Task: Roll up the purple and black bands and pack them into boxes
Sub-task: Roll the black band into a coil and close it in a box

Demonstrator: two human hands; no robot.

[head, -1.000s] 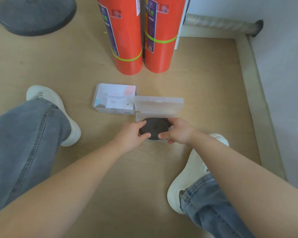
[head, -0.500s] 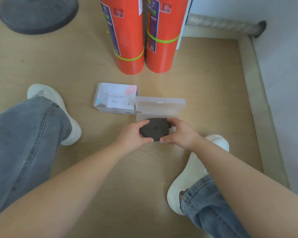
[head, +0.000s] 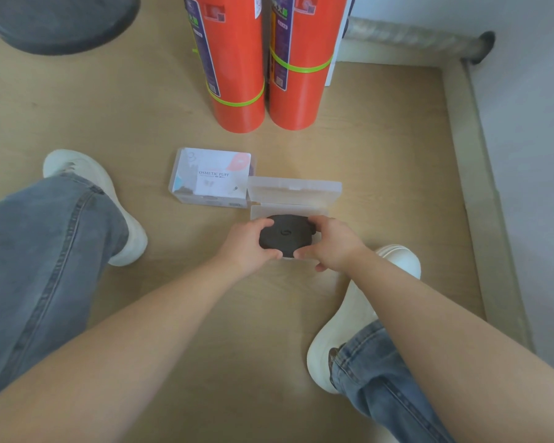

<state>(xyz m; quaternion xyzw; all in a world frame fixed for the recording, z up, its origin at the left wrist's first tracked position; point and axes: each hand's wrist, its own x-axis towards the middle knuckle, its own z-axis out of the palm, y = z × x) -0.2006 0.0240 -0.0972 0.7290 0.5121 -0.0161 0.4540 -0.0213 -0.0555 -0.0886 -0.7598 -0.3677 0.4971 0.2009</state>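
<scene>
A rolled black band [head: 284, 234] forms a flat round disc on the wooden floor, sitting over the base of an open clear plastic box [head: 293, 195] whose lid stands up behind it. My left hand [head: 248, 246] grips the disc's left edge and my right hand [head: 330, 243] grips its right edge, thumbs at the near side. A shut clear box [head: 210, 177] with a white "cosmetic puff" label lies just to the left; something dark purple shows through its right end.
Two red cylinders [head: 237, 65] stand upright behind the boxes. A dark round base [head: 61, 20] lies at the far left. My legs in jeans and white shoes [head: 343, 327] flank the hands. A skirting board [head: 480, 187] and wall run along the right.
Both hands have shifted the black roll slightly away from me, further over the open box's base. The grip stays the same.
</scene>
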